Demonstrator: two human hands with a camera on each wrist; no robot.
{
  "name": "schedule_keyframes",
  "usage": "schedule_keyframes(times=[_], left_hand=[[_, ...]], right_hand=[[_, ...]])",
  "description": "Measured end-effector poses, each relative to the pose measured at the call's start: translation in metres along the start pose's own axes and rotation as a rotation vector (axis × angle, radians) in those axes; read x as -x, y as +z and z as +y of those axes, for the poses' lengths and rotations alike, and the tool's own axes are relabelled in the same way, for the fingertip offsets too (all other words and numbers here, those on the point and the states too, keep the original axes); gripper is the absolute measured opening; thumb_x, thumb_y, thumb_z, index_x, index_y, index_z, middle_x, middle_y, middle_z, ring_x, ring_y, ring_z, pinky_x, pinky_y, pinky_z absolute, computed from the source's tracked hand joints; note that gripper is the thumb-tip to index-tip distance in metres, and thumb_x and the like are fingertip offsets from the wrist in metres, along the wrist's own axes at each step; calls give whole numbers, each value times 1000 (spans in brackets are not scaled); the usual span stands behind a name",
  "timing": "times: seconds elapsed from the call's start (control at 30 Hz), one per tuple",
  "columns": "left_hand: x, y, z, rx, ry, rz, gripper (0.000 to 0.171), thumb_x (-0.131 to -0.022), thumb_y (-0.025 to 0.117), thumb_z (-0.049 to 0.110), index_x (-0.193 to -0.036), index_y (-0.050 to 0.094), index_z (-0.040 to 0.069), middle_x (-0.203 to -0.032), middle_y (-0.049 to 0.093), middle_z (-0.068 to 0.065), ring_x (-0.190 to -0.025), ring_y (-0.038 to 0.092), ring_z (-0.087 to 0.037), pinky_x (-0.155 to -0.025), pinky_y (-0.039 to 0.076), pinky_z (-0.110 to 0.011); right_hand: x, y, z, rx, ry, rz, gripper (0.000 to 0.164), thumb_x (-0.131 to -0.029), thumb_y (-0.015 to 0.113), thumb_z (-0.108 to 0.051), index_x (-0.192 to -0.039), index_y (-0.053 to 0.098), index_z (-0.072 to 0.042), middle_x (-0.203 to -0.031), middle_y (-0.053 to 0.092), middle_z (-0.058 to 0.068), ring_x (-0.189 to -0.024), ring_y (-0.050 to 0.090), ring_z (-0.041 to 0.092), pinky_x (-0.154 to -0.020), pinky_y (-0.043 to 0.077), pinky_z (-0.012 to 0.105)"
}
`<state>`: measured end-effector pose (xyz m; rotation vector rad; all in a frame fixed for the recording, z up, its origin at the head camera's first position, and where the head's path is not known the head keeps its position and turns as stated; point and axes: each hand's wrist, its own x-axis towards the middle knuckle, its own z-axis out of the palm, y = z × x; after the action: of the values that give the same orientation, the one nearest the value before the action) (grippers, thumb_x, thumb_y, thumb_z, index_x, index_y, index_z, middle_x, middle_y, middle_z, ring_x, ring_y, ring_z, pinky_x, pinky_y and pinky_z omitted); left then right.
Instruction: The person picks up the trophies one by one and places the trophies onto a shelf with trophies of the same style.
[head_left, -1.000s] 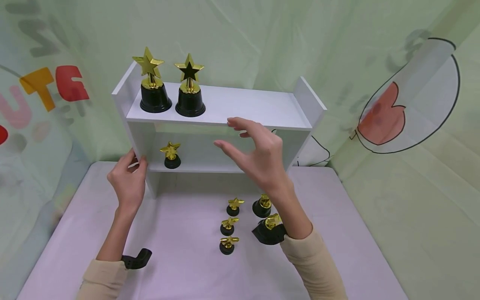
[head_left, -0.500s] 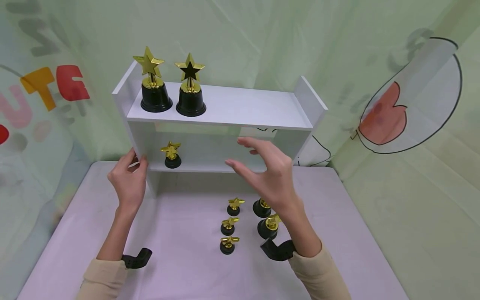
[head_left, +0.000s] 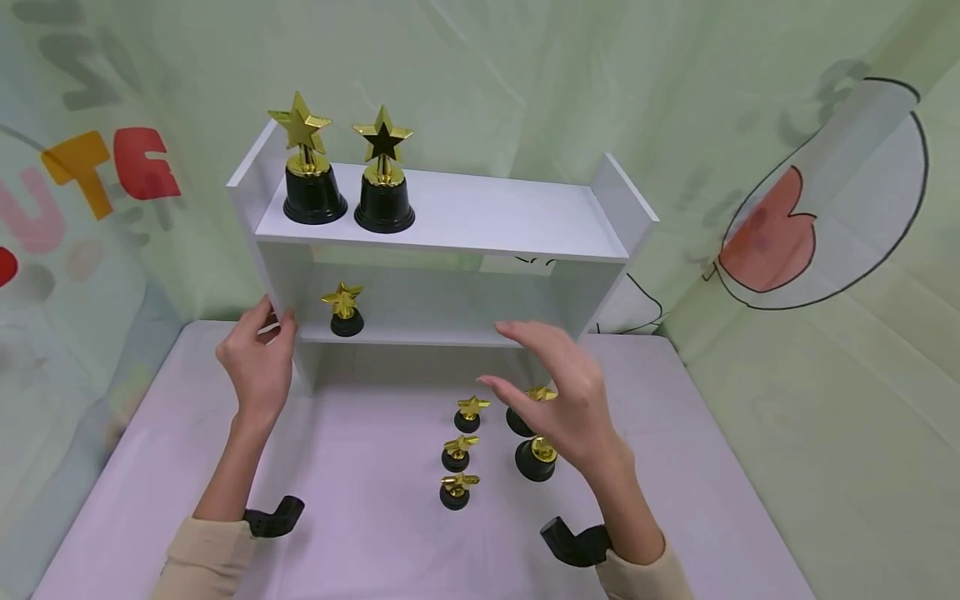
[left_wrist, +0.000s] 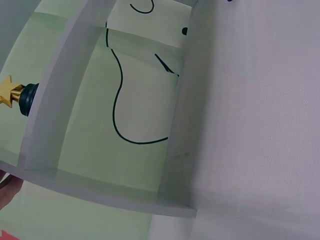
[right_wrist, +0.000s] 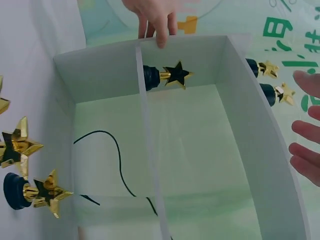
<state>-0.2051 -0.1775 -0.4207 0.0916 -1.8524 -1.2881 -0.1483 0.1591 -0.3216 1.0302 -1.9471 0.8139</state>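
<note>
A white two-tier shelf (head_left: 450,250) stands on the table. My left hand (head_left: 258,358) pinches the front edge of its left side panel, thumb on one face and fingers on the other. My right hand (head_left: 558,392) holds nothing, thumb and fingers spread apart in front of the lower tier, overlapping two trophies. Two large gold star trophies with black bases, the left one (head_left: 313,196) and the right one (head_left: 384,204), stand on the top tier. A small star trophy (head_left: 347,321) stands at the left of the lower tier.
In front of the shelf, three small star trophies (head_left: 455,492) stand in a column on the pale tablecloth (head_left: 360,517). Larger trophies (head_left: 536,461) stand to their right. A light green curtain (head_left: 480,83) hangs behind the shelf.
My right hand has come down and to the right from the top tier, its fingers still spread. The left hand stays on the side panel, and the trophies have not moved.
</note>
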Motion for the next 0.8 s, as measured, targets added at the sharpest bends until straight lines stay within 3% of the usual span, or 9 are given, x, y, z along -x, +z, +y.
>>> schedule_keyframes(times=[0.33,0.6,0.8], left_hand=[[0,0,1,9,0,-5,33,-95,69,3,-128,74,9,-113,76,-16,-92,62,11,-83,54,-7],[-1,-1,1,0,25,18,31,-93,68,-2,-123,75,2,-107,76,-21,-89,61,10,-82,55,-7],[0,0,2,11,17,7,32,-94,68,-2,-124,74,2,-108,76,-21,-90,61,10,-82,55,-7]], right_hand=[[36,-11,1,-17,86,-12,53,-96,72,-40,-124,69,4,-120,73,16,-113,66,28,-109,47,19],[65,-14,5,2,220,-28,57,-95,71,-46,-128,69,1,-124,73,14,-118,66,22,-110,46,18],[88,-12,12,13,260,-19,57,-94,72,-47,-128,69,0,-123,73,15,-116,67,21,-108,47,16]])
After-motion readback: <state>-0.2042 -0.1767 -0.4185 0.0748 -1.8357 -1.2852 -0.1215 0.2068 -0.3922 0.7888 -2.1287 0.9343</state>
